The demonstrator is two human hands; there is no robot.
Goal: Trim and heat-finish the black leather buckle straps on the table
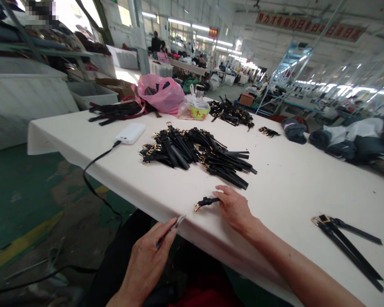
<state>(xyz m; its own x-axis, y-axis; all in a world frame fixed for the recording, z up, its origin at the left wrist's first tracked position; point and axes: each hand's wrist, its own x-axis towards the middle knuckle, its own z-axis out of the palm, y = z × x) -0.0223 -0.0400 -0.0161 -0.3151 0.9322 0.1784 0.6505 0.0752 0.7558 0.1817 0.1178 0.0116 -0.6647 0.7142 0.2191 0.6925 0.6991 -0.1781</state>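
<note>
Short strap [207, 201]: black, with a gold buckle at its left end; lies low in the centre of the frame, close to the near edge of the white surface [291, 187].
Right hand [235, 209]: grip loose and mostly flat, fingertips resting on the strap's right end, not closed round it.
Left hand [145, 262]: grip closed on thin metal snips [176, 223], held off the surface at lower centre, tips pointing up and right.
Risk, strap: it sits so near the edge that a nudge from the fingertips could likely push it to the floor.
Risk, snips: the points face the right hand, so a quick reach could probably nick a finger.
Risk, cable [94, 170]: it hangs from the white power bank [131, 133] over the left edge, and a snag could drag the bank off.
Strap pile [198, 153]: loose heap at centre, not in any container.
Pink bag [160, 94]: upper centre, with dark items inside that cannot be identified.
Clear bag [192, 100]: just right of the pink one, holding a yellow-green tub [199, 112].
Grey bin [89, 94]: upper left, contents hidden.
</note>
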